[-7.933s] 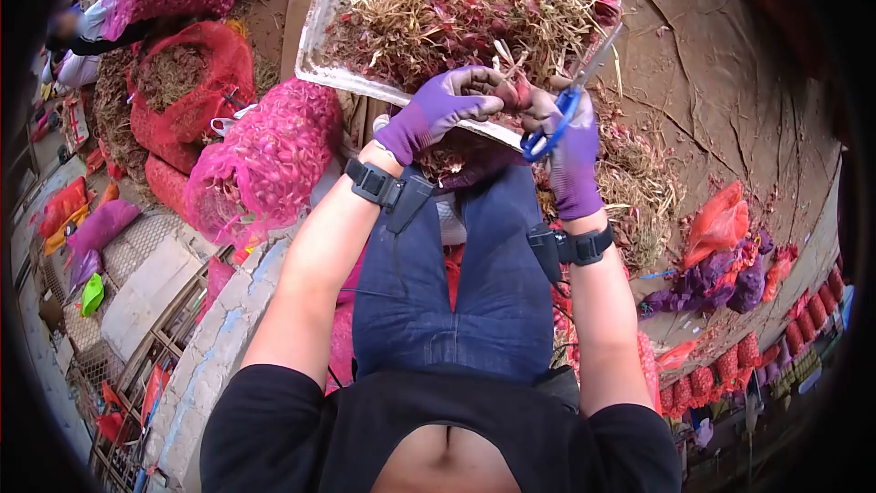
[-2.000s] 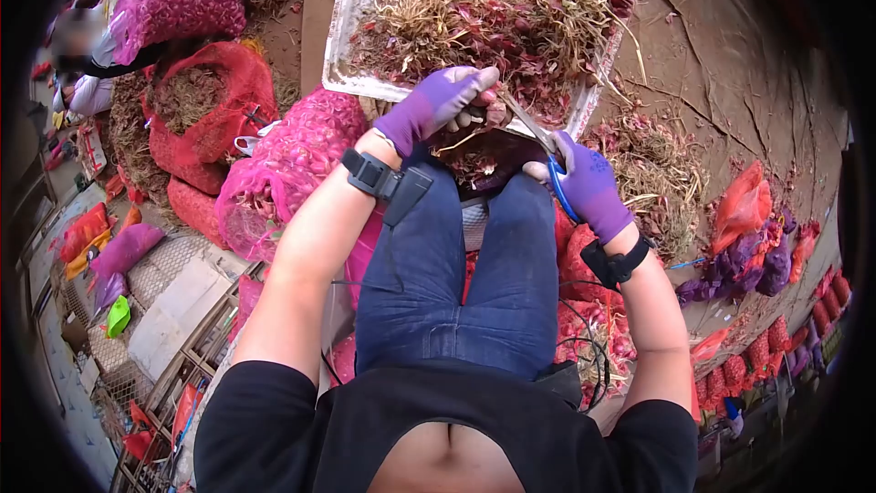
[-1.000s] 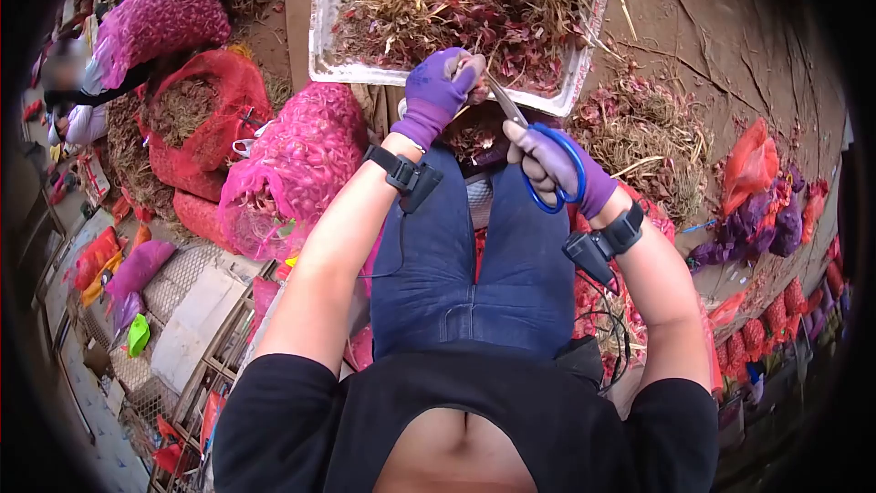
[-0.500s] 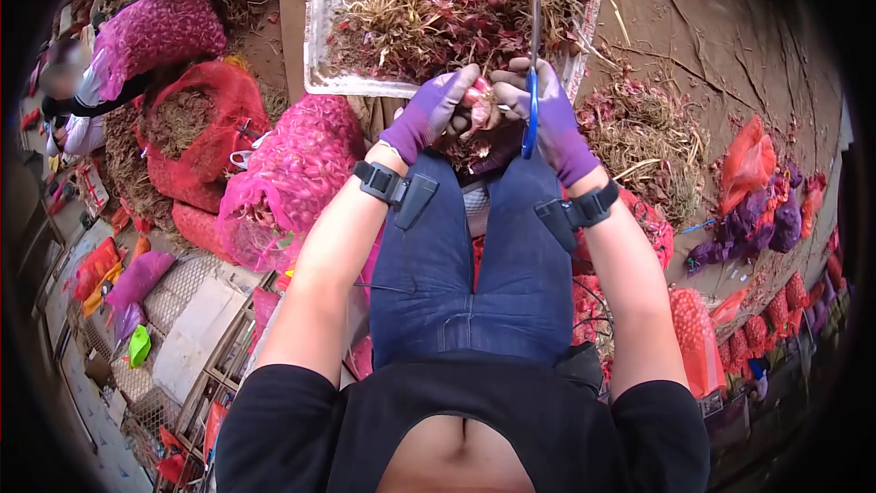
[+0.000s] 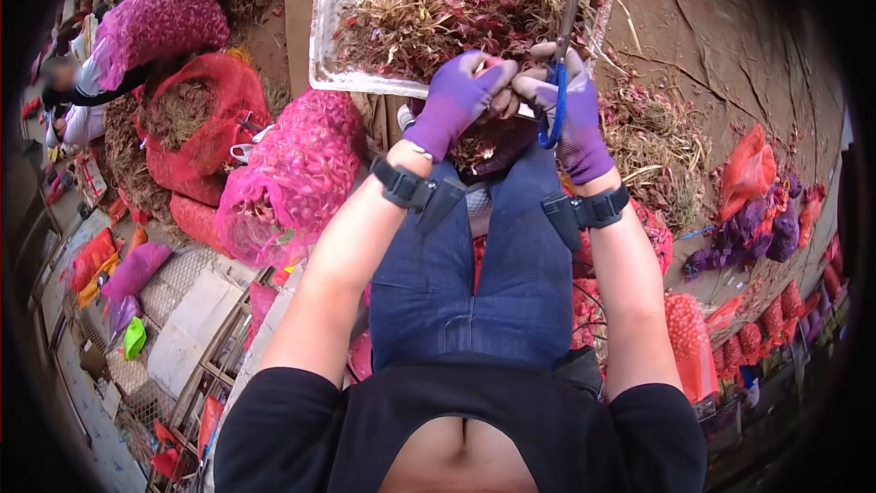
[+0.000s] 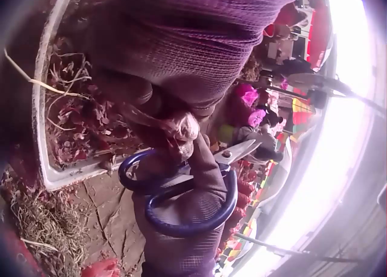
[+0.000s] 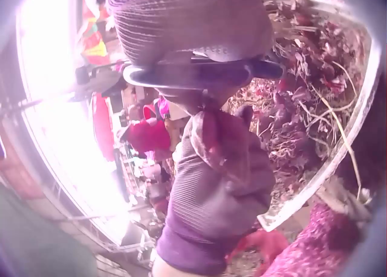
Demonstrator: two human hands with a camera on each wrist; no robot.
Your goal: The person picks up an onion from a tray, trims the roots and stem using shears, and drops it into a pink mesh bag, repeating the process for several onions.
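Both hands wear purple gloves with greyish palms and meet above the near edge of the white tray [image 5: 365,82]. My left hand [image 5: 459,99] grips a shallot [image 6: 182,127], its pinkish skin showing between the fingers in the left wrist view. Blue-handled scissors [image 5: 559,96] hang on my right hand [image 5: 575,114], with the blades pointing away from the body and off the shallot. The right hand's thumb and fingertips reach to the shallot too. In the head view the fingers hide most of the bulb.
Dry stalks and red skins [image 5: 438,9] heap the tray. Pink mesh sacks [image 5: 297,173] of shallots stand at left, near an open red net bag [image 5: 205,114]. More trimmings [image 5: 657,146] lie on the ground at right. Another person [image 5: 64,82] sits at far left.
One second ago the scissor blades pointed at the left hand. Since then the right hand has swung them upward and brought its fingertips to the shallot; the left hand has turned over it.
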